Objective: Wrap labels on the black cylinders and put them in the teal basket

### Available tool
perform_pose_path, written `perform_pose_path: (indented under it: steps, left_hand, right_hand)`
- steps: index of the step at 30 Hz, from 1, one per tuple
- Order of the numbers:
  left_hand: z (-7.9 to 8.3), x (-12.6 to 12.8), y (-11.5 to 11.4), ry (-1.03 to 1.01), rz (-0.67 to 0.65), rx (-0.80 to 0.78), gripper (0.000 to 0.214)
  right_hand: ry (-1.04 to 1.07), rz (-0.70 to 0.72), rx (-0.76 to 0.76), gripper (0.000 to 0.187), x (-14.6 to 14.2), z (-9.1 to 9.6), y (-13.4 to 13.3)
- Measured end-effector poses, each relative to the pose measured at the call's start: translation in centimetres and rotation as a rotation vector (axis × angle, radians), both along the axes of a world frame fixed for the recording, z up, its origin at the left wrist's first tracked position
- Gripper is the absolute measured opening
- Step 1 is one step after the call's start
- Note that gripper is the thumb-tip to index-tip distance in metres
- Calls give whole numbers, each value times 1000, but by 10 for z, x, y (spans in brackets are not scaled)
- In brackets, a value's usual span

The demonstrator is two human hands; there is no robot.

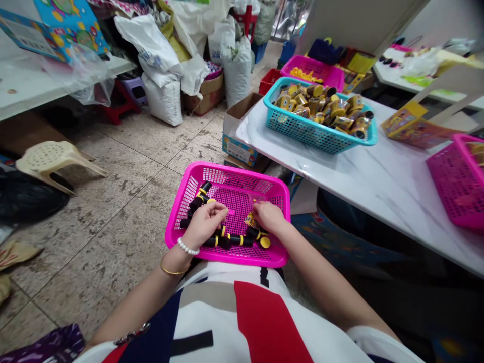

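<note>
A pink plastic basket (227,259) rests on my lap. Several black cylinders with yellow bands lie in it, among them one black cylinder (242,240) along the near side. My left hand (204,221), with a pearl bracelet at the wrist, hovers over the basket's left part, thumb and fingertips pinched together. Whatever is in that pinch is too small to make out. On the right side of the basket, the fingers of my right hand (269,216) close on a small yellow printed wrapper (249,219), partly hidden by them. Black-and-yellow pieces lie just below it.
On the white table (340,176) stands a turquoise basket (302,132) heaped with yellow-wrapped black cylinders. Behind it is a pink basket (336,75) with yellow parts; another pink basket (449,186) stands right. A cardboard box (238,146) sits by the table edge. A cream stool (49,156) stands left.
</note>
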State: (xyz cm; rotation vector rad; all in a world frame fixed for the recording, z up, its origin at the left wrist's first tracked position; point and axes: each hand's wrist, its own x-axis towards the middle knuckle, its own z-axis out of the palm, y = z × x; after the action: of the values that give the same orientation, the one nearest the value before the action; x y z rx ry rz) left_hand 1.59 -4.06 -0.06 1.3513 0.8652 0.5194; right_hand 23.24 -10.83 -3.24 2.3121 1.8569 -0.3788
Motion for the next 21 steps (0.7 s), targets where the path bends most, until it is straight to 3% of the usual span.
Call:
perform_pose_path:
  steps: [7,11,17,21]
  left_hand:
    - [-5,0,2,-11,0,-5,29]
    - [-5,0,2,-13,3,-19,29]
    - [4,2,-2,-6,28,-62,31]
    - [5,3,-4,-41,43,-149,34]
  right_hand:
    - [76,3,54,25,-2,-6,4]
    - [160,-42,100,5,-2,-11,8]
    - [350,-156,300,8,8,-3,11]
    - [552,-240,408,19,6,6,7]
